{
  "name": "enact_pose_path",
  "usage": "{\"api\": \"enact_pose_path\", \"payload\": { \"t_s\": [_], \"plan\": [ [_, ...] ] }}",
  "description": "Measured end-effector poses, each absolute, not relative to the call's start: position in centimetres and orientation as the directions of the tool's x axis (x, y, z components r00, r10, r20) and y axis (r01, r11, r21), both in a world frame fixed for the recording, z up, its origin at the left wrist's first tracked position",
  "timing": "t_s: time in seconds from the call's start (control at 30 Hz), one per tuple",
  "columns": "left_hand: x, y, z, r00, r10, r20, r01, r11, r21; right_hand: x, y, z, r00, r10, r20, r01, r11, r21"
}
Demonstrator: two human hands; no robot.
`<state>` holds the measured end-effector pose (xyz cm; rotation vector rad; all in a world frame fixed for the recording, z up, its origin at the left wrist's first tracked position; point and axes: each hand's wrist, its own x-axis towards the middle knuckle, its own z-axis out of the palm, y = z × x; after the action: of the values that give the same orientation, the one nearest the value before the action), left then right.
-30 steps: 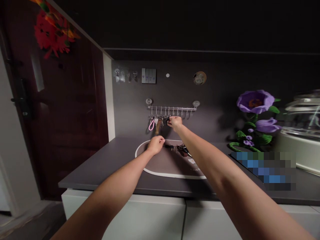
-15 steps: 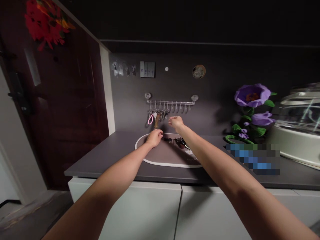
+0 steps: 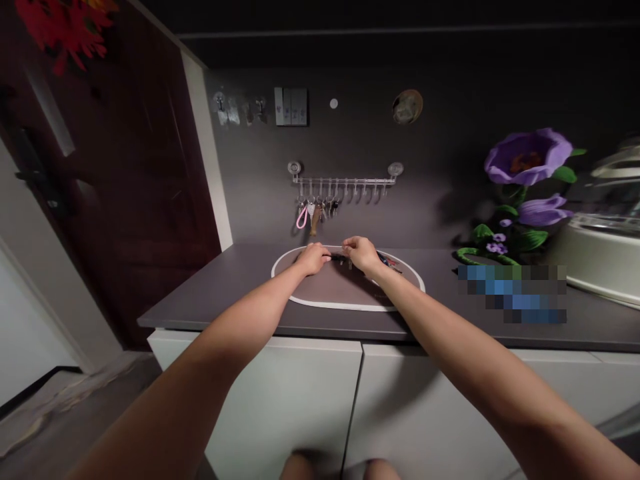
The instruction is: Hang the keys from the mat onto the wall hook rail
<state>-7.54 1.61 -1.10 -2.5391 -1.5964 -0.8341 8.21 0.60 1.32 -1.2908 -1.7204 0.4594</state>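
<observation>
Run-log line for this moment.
left hand: at dark item; right hand: at same item; mat: below hands; keys: on rack; grip: unclear

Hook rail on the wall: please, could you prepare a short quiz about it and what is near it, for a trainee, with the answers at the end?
1. Multiple choice. What is the colour of the loop that hangs from the hook rail? A) green B) pink C) blue
2. True or false? The left hand and the right hand are both lower than the hook rail.
3. Fill in one word. The keys hang on the ____ half of the hook rail.

Key: 1. B; 2. true; 3. left
</observation>
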Motion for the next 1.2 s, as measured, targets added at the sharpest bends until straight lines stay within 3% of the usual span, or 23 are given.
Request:
{"api": "enact_pose_path", "payload": {
  "t_s": [0.2,0.57,0.73,0.87,0.97,1.1,1.2],
  "plan": [
    [-7.8,1.6,-0.7,0.332,0.817,0.472,0.834,-0.488,0.258,8.5,0.7,1.4,-0.095,0.867,0.490,0.633,0.432,-0.642],
    [-7.9,1.6,-0.7,0.410,0.775,0.481,0.841,-0.525,0.129,8.2,-0.3,2.1,-0.157,0.875,0.457,0.727,0.416,-0.546],
    [-7.9,1.6,-0.8,0.394,0.769,0.503,0.823,-0.539,0.179,8.1,-0.6,2.4,-0.165,0.874,0.458,0.756,0.410,-0.510],
    [-8.0,1.5,-0.6,0.336,0.773,0.538,0.803,-0.534,0.265,8.0,-0.9,2.5,-0.170,0.876,0.450,0.758,0.408,-0.508],
    [-8.0,1.5,-0.6,0.274,0.791,0.547,0.727,-0.542,0.421,8.0,-0.9,2.5,-0.180,0.872,0.455,0.762,0.416,-0.497],
    [-7.7,1.5,-0.7,0.153,0.883,0.443,0.435,-0.462,0.773,7.9,-0.9,2.3,-0.196,0.870,0.453,0.766,0.424,-0.483],
    [-7.3,1.4,-0.7,0.123,0.918,0.378,0.197,-0.395,0.897,7.7,-1.0,2.1,-0.226,0.858,0.460,0.751,0.455,-0.480]
  ]
}}
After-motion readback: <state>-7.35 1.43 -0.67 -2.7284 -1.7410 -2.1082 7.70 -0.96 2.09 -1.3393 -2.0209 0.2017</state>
